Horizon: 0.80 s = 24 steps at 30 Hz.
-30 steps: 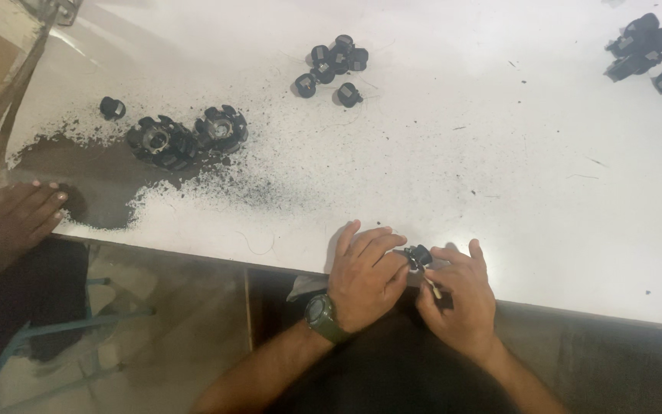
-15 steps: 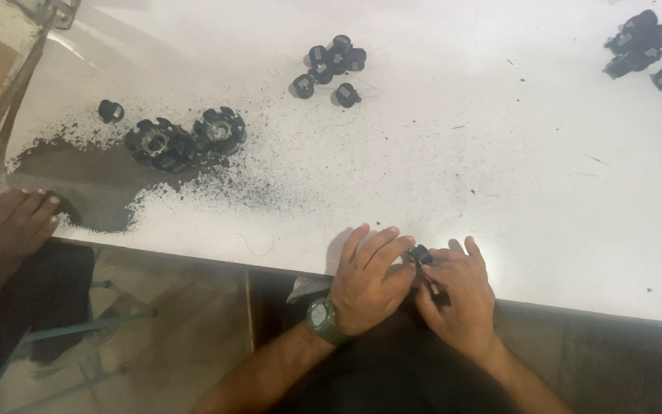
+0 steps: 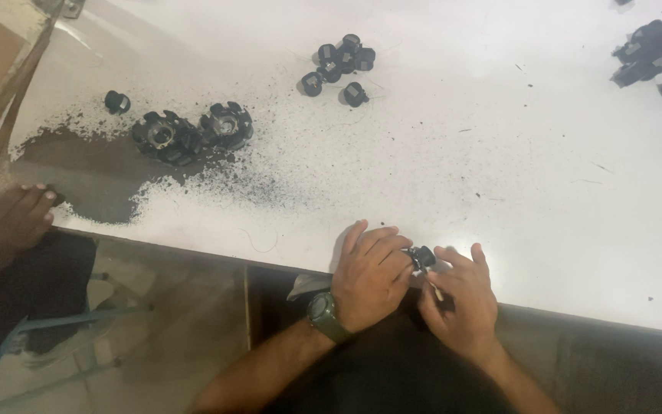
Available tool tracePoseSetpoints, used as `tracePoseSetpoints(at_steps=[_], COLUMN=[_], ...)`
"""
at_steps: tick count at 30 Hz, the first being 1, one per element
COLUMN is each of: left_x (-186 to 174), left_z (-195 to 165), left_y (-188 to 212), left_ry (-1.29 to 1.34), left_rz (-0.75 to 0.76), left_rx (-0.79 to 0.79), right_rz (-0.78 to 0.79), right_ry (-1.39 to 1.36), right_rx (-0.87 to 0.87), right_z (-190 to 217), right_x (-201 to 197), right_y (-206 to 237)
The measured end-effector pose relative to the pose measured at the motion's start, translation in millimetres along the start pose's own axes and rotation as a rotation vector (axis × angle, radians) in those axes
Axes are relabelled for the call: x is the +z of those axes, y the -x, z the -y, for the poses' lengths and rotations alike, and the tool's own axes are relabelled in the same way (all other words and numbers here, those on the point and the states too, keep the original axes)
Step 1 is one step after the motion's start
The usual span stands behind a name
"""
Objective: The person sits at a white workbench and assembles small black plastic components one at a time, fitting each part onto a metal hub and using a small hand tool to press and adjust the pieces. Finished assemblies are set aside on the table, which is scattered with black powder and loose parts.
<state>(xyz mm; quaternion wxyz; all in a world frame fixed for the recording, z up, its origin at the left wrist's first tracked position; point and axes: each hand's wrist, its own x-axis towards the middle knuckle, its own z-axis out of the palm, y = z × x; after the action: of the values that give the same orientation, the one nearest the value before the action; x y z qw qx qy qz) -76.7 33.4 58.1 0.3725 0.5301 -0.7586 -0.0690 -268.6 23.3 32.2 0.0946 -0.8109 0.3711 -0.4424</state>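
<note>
Gripping: both hands meet at the near edge of the white counter (image 3: 499, 176), at about 6 o'clock, pinching one small black part (image 3: 424, 257) between them.
Left hand (image 3: 369, 276): fingers curled over the part, apparently bracing it against the counter edge; a wristwatch (image 3: 325, 316) sits on the wrist.
Right hand (image 3: 461, 295): closed on a thin pale stick-like tool (image 3: 435, 290), tip towards the part, seemingly working at it.
Dark grit (image 3: 86, 172): spread at 10 o'clock, likely shed from parts.
Round black parts (image 3: 193, 132): lying in the grit.
Small black pieces (image 3: 339, 65): clustered at 12 o'clock, well apart from the hands.
More black parts (image 3: 653, 57): at 2 o'clock.
Another person's hand (image 3: 13, 218): resting at the counter edge, 9 o'clock.
</note>
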Motion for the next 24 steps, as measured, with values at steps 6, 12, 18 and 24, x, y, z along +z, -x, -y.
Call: tracePoseSetpoints(at_steps=[6,12,18,24], left_x=[-0.4,-3.6,-2.9,-7.3], left_z=[2.5,1.7,1.7,-1.1], left_y=[-1.0,-2.1,-1.9,-1.6], left_ry=[-0.016,0.011,0.006,0.022], left_rz=[0.088,0.104,0.086,0.066], left_rx=[-0.022,-0.030,-0.019,-0.032], right_rz=[0.047,0.029,0.106,0.123], right_ry=[-0.076,-0.032,0.028,0.053], right_rx=[0.002,0.008,0.090,0.066], right_z=[0.4,8.0,19.3,28.4], right_x=[1.5,0.5,-5.7,-12.3], right_y=[3.1,-5.0,-13.9,-22.1])
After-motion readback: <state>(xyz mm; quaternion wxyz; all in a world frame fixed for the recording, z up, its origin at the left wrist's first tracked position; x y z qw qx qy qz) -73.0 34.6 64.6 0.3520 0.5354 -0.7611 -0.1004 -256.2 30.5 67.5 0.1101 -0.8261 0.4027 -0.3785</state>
